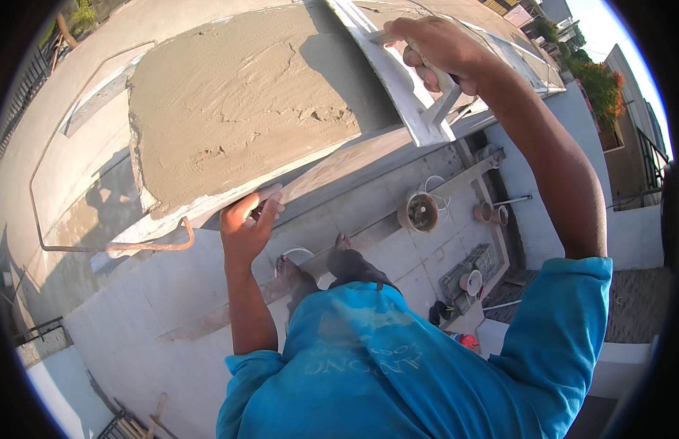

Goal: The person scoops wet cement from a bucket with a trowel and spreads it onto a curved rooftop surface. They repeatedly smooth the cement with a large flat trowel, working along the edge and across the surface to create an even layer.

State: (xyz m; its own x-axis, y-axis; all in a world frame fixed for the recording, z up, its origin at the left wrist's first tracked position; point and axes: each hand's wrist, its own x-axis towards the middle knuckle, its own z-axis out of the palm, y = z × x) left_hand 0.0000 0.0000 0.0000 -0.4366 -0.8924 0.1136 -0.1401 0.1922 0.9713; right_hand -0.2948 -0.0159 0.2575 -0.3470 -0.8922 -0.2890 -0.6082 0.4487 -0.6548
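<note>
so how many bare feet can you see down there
2: the left foot on the grey ledge beside a white ring, the right foot just right of it, mostly covered by the dark trouser leg.

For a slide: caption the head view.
Right hand draws a straightedge over wet mortar; left hand grips the edge.

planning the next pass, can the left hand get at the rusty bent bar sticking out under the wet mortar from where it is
Probably yes: the left hand grips the slab edge just right of the rusty bar, and nothing shows between them. The right hand holds the straightedge.
</note>
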